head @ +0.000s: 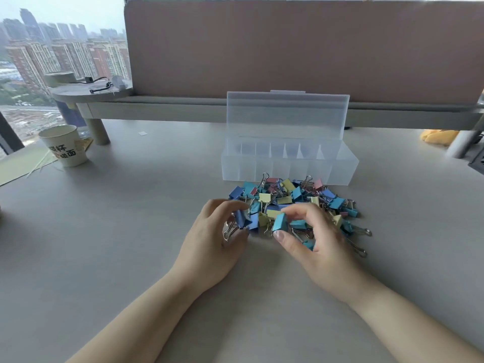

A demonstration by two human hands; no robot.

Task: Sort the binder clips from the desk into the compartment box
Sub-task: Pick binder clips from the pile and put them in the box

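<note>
A heap of binder clips (296, 195) in blue, teal, yellow and pink lies on the grey desk (104, 231), right in front of a clear compartment box (289, 166) whose lid stands open. Its compartments look empty. My left hand (212, 244) pinches a dark blue clip (242, 218) at the heap's near left edge. My right hand (314, 239) holds a teal clip (280, 222) between thumb and forefinger at the heap's near side. Part of the heap is hidden under my right fingers.
A paper cup (65, 145) stands at the far left on a green sheet (23, 163). A raised shelf (183, 108) runs along the back below a pink partition panel (288, 48). A yellow object (437, 136) lies far right under the shelf.
</note>
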